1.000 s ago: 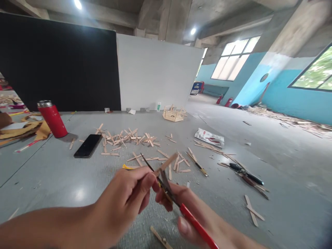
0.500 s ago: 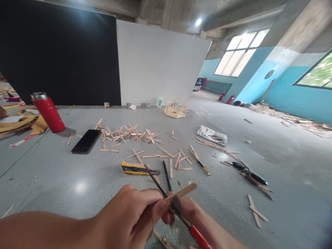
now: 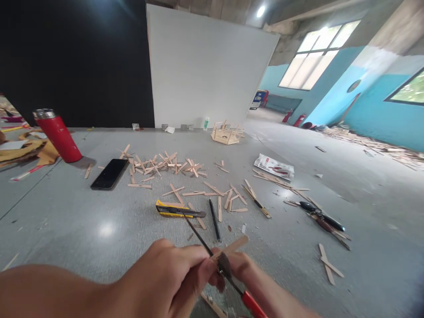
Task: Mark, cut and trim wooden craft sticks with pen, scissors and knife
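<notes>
My left hand (image 3: 175, 269) is closed, pinching a wooden craft stick (image 3: 236, 245) between thumb and fingers. The stick's rounded end points up and to the right. Closed around the red handle of a pair of scissors (image 3: 251, 304) is my right hand (image 3: 255, 278), partly cut off by the lower edge. One long dark blade reaches up and left past the stick, which lies across the metal near the pivot. My fingers hide part of that contact. Just beyond my hands are a black pen (image 3: 214, 221) and a yellow box cutter (image 3: 179, 210).
Loose craft sticks (image 3: 165, 164) lie scattered on the grey surface. A phone (image 3: 110, 174) and a red flask (image 3: 59, 138) stand left. Toward the back is a small stick-built structure (image 3: 227, 134). On the right lie a white packet (image 3: 274, 167) and a black-handled tool (image 3: 321, 216).
The view has tilted slightly downward, so the background sits higher in the picture. Both hands keep nearly the same grip on the craft stick and scissors.
</notes>
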A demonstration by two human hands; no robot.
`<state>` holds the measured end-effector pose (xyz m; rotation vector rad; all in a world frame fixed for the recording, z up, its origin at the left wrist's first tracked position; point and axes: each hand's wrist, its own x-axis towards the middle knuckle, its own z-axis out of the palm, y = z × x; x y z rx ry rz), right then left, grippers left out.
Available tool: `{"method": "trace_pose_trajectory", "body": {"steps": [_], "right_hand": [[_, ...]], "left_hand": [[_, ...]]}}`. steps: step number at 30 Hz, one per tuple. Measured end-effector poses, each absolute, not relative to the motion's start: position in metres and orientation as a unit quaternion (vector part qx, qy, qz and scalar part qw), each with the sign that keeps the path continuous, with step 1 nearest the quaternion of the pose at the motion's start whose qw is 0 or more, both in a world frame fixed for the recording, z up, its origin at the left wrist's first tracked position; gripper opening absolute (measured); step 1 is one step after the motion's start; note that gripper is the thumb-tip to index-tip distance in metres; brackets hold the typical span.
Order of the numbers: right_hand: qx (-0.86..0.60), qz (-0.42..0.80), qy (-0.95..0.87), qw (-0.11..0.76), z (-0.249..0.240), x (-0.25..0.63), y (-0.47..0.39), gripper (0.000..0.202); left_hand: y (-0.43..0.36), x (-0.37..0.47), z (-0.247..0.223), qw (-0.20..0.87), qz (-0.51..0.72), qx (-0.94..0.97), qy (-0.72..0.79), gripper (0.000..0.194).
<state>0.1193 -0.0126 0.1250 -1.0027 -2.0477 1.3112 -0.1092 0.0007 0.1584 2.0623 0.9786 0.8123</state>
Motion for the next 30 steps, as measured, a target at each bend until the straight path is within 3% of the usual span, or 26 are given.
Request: {"method": "trace_pose_trajectory", "body": {"steps": [4,12,16,21,28,30], "right_hand": [[-0.351,0.48,-0.763,0.253,0.126,0.119,-0.012,0.052],[-0.353,0.49,-0.761,0.237,0.121,0.12,-0.013,0.068],[-0.368,0.499,-0.751,0.227,0.123,0.121,-0.014,0.059],[-0.386,0.491,-0.744,0.237,0.119,0.118,-0.016,0.032],[-0.353,0.469,-0.748,0.308,0.106,0.116,-0.017,0.031],[-0.363,0.504,-0.741,0.256,0.106,0.117,-0.017,0.027]], "left_hand": [[0.0,-0.112,0.156,0.342,0.301,0.804,0.38,0.055],[0.002,-0.11,0.16,0.34,0.291,0.818,0.362,0.053],[0.001,-0.111,0.156,0.305,0.283,0.825,0.381,0.054],[0.004,-0.111,0.153,0.315,0.27,0.83,0.373,0.056],[0.005,-0.108,0.143,0.322,0.275,0.834,0.354,0.049],[0.001,-0.106,0.142,0.302,0.294,0.833,0.359,0.048]]}}
